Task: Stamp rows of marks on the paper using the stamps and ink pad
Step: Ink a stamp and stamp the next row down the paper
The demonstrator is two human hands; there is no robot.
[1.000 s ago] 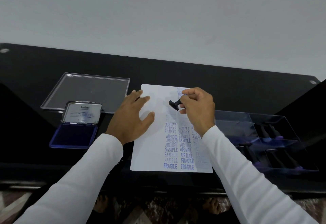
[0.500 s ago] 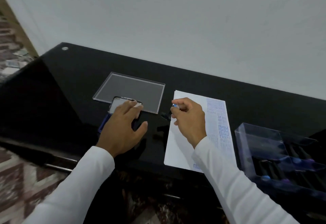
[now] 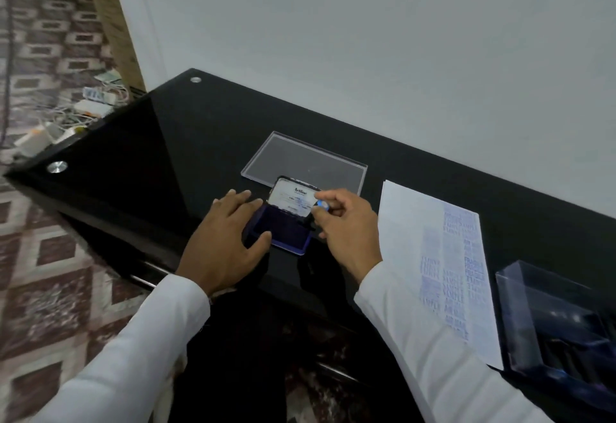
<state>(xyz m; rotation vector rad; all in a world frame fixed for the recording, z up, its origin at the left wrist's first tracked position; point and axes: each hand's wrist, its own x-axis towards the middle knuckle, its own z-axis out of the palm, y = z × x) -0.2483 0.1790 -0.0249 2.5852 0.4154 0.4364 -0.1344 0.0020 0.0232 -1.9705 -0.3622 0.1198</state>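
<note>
Head view: right hand [image 3: 346,226] pinches stamp [image 3: 311,219] over open ink pad [image 3: 283,231]. Left hand [image 3: 226,232], fingers spread flat, steadies pad's left edge. Paper [image 3: 410,239] lies right, beside.

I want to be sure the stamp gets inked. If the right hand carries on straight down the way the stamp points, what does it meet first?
Most likely the blue ink pad: the right hand holds the stamp over its right edge. Whether they already touch cannot be told.
</note>
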